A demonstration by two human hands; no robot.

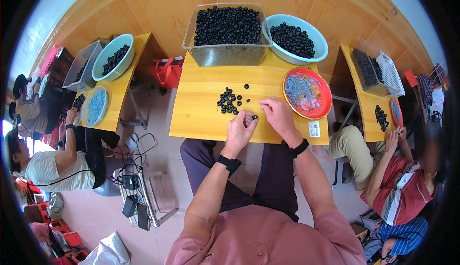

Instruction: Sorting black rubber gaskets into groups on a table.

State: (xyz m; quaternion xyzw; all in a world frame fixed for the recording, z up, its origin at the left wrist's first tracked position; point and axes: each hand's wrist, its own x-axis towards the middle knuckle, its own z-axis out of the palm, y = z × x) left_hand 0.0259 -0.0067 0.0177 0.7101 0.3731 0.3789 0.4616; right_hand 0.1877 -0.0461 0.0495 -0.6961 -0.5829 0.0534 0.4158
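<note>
My left hand (pixel 241 130) is near the front of the wooden table (pixel 196 116). Its thumb and forefinger pinch a small black ring-shaped piece (pixel 254 117) with a bluish centre. To its right, my right hand (pixel 279 115) has thumb and forefinger pressed together a short way above the tabletop; whatever is between them is too small to make out. Just beyond my left hand lies a loose cluster of black ring-shaped pieces (pixel 228 100), with a couple of strays to its right. Beside my right hand sits a red floral tray (pixel 327 103) holding a heap of small bluish pieces (pixel 299 91).
A clear plastic bin (pixel 229 56) and a light-blue basin (pixel 322 49), both full of black rings, stand at the table's back. A white label (pixel 314 129) is at the front right corner. Co-workers sit at side tables, left (pixel 57 162) and right (pixel 400 188). Cables (pixel 146 143) hang at left.
</note>
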